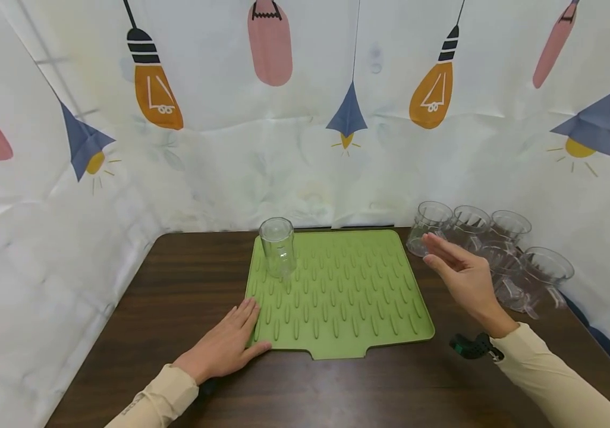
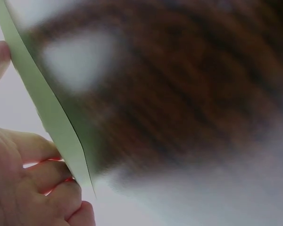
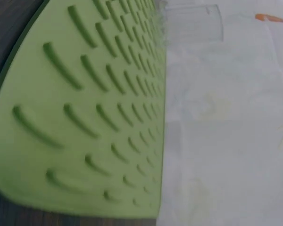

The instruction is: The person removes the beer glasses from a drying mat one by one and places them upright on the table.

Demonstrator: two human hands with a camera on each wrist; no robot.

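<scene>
A green ribbed drying mat (image 1: pixel 337 309) lies on the table, and a clear glass mug (image 1: pixel 277 241) stands at its back left corner. My left hand (image 1: pixel 225 348) rests at the mat's front left edge with its fingers extended. In the left wrist view, fingers of that hand (image 2: pixel 47 174) touch the mat's edge (image 2: pixel 52 108). Over on the right, my right hand (image 1: pixel 462 279) is raised with fingers extended and holds nothing. It is beside several clear glass mugs (image 1: pixel 546 273) and partly overlaps them. The right wrist view shows the mat (image 3: pixel 80 136) and the mug (image 3: pixel 193 23) beyond.
The grouped mugs stand near the right edge of the dark wooden table (image 1: pixel 187 285). A white curtain (image 1: pixel 305 166) printed with lamps and bulbs hangs along the back and sides. A dark strap (image 1: pixel 476 346) is on the right wrist.
</scene>
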